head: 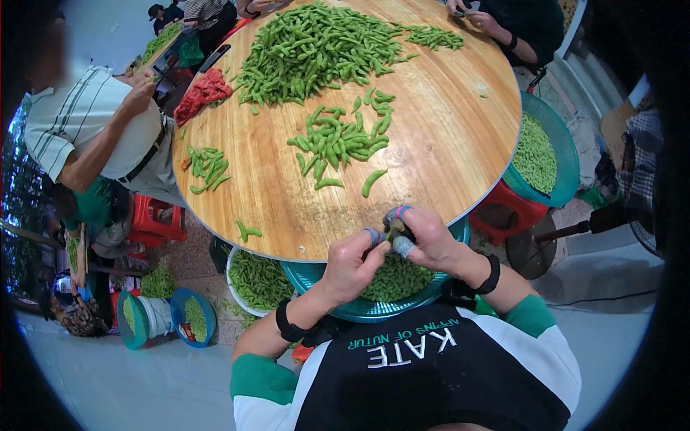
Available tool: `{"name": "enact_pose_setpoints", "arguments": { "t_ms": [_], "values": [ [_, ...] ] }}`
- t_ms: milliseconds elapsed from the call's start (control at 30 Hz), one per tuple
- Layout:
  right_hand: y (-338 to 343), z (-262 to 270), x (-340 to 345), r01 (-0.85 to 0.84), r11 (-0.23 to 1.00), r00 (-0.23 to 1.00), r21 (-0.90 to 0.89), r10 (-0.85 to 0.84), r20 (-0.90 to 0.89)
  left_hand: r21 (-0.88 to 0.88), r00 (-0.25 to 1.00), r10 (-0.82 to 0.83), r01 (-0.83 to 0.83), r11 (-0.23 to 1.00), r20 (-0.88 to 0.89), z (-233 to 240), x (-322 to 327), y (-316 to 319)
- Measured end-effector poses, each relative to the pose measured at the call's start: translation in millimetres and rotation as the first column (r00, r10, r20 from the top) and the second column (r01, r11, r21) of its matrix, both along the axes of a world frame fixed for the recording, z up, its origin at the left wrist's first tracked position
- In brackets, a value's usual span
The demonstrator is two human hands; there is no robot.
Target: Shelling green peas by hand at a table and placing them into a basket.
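My left hand (353, 265) and my right hand (434, 240) meet just past the near edge of the round wooden table (447, 156). Between their fingertips is a green soybean pod (389, 235), mostly covered by the fingers. Grey-blue wrappings cover some fingertips on both hands. Directly below, a teal plastic basket (353, 312) holds many shelled green beans (401, 283). In front of my hands lie a single pod (373, 182) and a loose cluster of pods (339, 140). Farther back rises a large heap of pods (318, 51).
A red mesh bag (204, 96) and a phone (215, 58) lie at the table's left. Below sits a white tub of empty-looking pods (259, 280). Another teal basket (568, 156) rests by a red stool (506, 210) at right. People work around the table; a fan (644, 231) stands right.
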State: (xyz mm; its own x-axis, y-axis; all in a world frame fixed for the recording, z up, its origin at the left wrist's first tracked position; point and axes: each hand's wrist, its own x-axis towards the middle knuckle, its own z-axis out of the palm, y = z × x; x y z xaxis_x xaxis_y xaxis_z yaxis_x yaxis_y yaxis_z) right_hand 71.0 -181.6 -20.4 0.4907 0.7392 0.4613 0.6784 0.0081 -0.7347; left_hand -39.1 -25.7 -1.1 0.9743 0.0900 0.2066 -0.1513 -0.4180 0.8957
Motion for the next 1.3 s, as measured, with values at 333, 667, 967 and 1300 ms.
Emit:
{"name": "enact_pose_setpoints", "arguments": {
  "t_ms": [333, 667, 967, 1300],
  "values": [
    [-16, 14, -23, -0.059, 0.993, 0.957, -0.103, 0.085, 0.276, -0.208, 0.987, 0.063, -0.093, 0.974, -0.145, -32, -5, -14],
    [-37, 5, -19, -0.040, 0.952, 0.992, -0.305, 0.073, 0.099, -0.017, 0.927, -0.139, 0.142, 0.990, -0.349, -18, -11, -19],
    [-27, 8, -20, -0.142, 0.973, 0.967, -0.185, 0.096, -0.234, 0.250, 0.996, -0.058, 0.072, 0.966, -0.062, 10, -44, 15],
    [-39, -11, -8, -0.300, 0.896, 0.953, -0.327, 0.269, -0.136, 0.284, 0.809, -0.035, 0.246, 0.927, -0.587, 34, -52, 38]
  ]
}}
